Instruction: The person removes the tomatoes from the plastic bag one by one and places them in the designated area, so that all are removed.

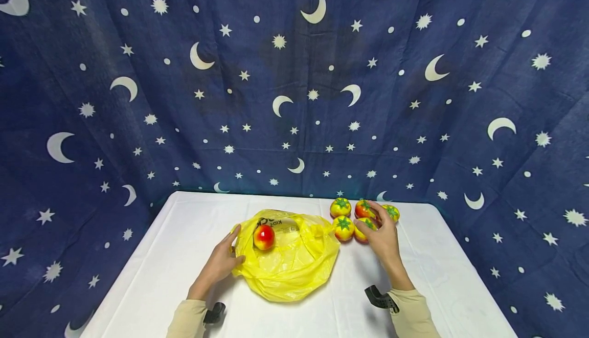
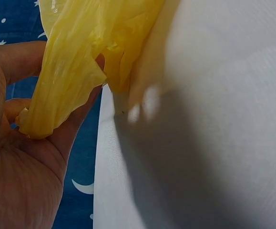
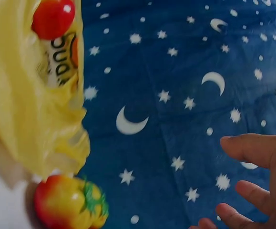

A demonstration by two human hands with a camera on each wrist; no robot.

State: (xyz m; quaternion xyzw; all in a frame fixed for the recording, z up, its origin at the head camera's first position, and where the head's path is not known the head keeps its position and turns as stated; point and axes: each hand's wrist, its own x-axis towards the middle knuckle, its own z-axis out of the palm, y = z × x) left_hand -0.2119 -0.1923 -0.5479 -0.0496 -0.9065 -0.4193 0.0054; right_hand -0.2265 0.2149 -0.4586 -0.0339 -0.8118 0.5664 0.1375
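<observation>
A yellow plastic bag [image 1: 294, 282] lies mouth-up on the table, with a red and yellow toy tomato [image 1: 264, 238] inside at its left. My left hand [image 1: 220, 260] holds the bag's left rim; in the left wrist view, bunched yellow plastic [image 2: 64, 90] passes between thumb and fingers. To the bag's right stand several toy tomatoes [image 1: 343, 228] with green star-shaped tops. Over the right part of this group is my right hand [image 1: 384, 235], thumb and fingers spread. In the right wrist view that hand [image 3: 261, 176] has nothing between its fingers.
A white cloth covers the table [image 1: 152, 276]. Behind it and at both sides hangs a dark blue curtain [image 1: 257, 97] with moons and stars. Black wrist mounts [image 1: 381, 297] sit at both sleeves.
</observation>
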